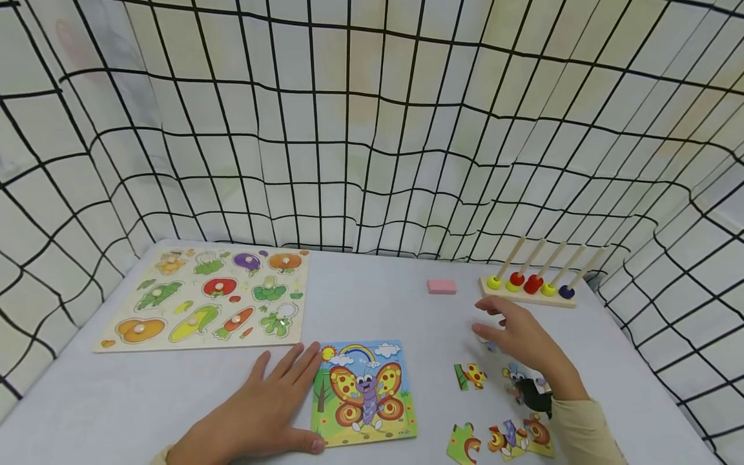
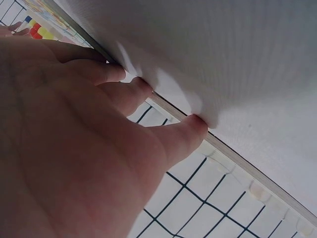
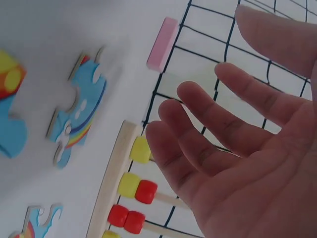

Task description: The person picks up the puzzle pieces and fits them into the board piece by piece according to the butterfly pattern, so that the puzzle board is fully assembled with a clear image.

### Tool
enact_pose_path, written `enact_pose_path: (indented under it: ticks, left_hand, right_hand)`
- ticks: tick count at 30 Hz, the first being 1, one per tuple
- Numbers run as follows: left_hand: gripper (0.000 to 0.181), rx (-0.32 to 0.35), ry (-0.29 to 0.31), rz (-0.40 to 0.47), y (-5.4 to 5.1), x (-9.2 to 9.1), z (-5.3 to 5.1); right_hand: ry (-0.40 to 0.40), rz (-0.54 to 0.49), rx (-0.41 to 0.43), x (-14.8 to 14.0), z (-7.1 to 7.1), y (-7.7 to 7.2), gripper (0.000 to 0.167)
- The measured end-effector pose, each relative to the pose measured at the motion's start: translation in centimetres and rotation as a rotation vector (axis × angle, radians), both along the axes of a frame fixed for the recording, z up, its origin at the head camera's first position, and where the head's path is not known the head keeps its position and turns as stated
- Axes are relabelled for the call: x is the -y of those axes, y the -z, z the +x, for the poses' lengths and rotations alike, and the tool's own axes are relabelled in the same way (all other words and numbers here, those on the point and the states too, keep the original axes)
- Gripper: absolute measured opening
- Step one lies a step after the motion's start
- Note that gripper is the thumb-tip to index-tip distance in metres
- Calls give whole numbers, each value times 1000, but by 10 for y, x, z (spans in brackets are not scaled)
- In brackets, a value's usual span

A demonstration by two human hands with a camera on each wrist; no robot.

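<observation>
A square butterfly picture board (image 1: 366, 394) lies at the table's front middle. My left hand (image 1: 261, 407) rests at its left side with fingers spread, thumb and fingertips along the board's left edge. My right hand (image 1: 523, 342) hovers over the right side, fingers relaxed and apart, holding nothing. Beneath and around it lie loose puzzle pieces: a green one with a red arc (image 1: 463, 444), a yellow-spotted one (image 1: 471, 376), and several more near the wrist. In the right wrist view a blue rainbow piece (image 3: 79, 109) lies flat, apart from the fingers of the right hand (image 3: 237, 144).
A vegetable peg board (image 1: 194, 316) lies at the back left. The pink block (image 1: 442, 287) sits at the back, right of the middle. A wooden stand (image 1: 529, 296) with pegs and coloured beads is at the back right. Black netting over pale cloth surrounds the table.
</observation>
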State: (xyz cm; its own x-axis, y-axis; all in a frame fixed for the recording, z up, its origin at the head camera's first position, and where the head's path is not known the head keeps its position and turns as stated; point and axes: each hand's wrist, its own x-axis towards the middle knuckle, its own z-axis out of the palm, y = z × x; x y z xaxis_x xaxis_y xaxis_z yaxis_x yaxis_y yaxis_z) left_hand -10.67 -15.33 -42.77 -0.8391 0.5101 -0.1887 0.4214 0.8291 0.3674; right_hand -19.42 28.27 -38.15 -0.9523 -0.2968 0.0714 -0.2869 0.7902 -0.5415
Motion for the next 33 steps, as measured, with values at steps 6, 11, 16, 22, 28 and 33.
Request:
enact_pose_path:
  ticks: [6, 11, 16, 22, 28, 33]
  left_hand:
    - [133, 9, -15, 8, -1, 0, -1]
    - [133, 6, -26, -1, -1, 0, -2]
    - [133, -4, -22, 4, -1, 1, -2]
    - [132, 16, -21, 16, -1, 0, -1]
    - [133, 20, -17, 8, -1, 0, 0]
    - [133, 20, -17, 11, 1, -1, 0]
  right_hand:
    - [-17, 19, -9, -13, -4, 0, 52]
    - [-32, 30, -2, -21, -6, 4, 43]
    - [-45, 44, 45, -24, -8, 10, 35]
    - [-50, 80, 90, -28, -11, 21, 30]
    - [-68, 89, 103, -31, -10, 29, 25]
    - [-82, 65, 95, -32, -9, 33, 24]
